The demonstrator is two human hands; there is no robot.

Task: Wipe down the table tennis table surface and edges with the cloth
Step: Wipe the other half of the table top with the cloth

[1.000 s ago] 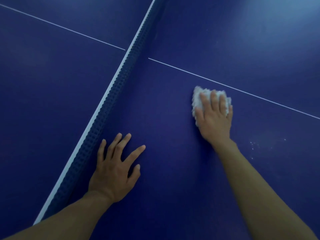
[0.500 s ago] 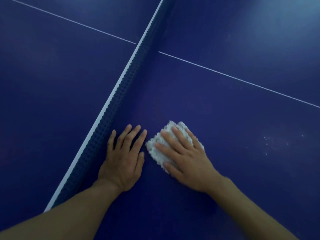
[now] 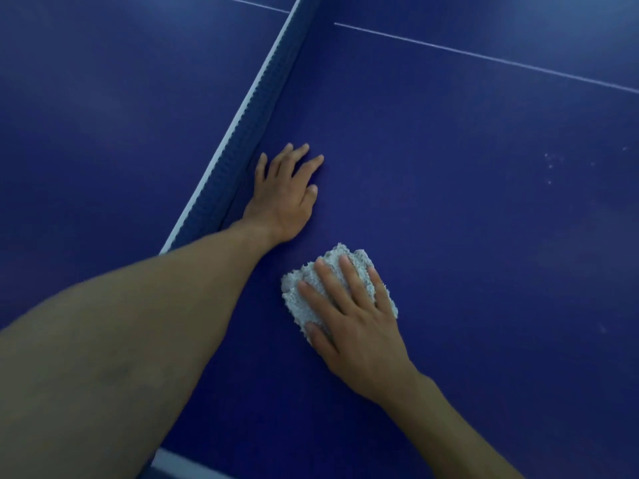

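Observation:
The dark blue table tennis table (image 3: 484, 236) fills the view. A folded white fluffy cloth (image 3: 307, 292) lies on it, near the table's front edge. My right hand (image 3: 349, 316) presses flat on the cloth with straight, spread fingers and covers most of it. My left hand (image 3: 285, 191) rests flat on the table with fingers spread, just right of the net's base and beyond the cloth. My left forearm crosses the lower left of the view.
The blue net (image 3: 252, 126) with a white top band runs from the top centre down to the left forearm. A thin white centre line (image 3: 484, 57) crosses the far right. Small white specks (image 3: 549, 165) dot the surface at right. The table's near edge (image 3: 179, 461) shows at the bottom.
My right hand has slid the cloth from the far side near the centre line back toward me, past my left hand. The left hand has stayed planted by the net.

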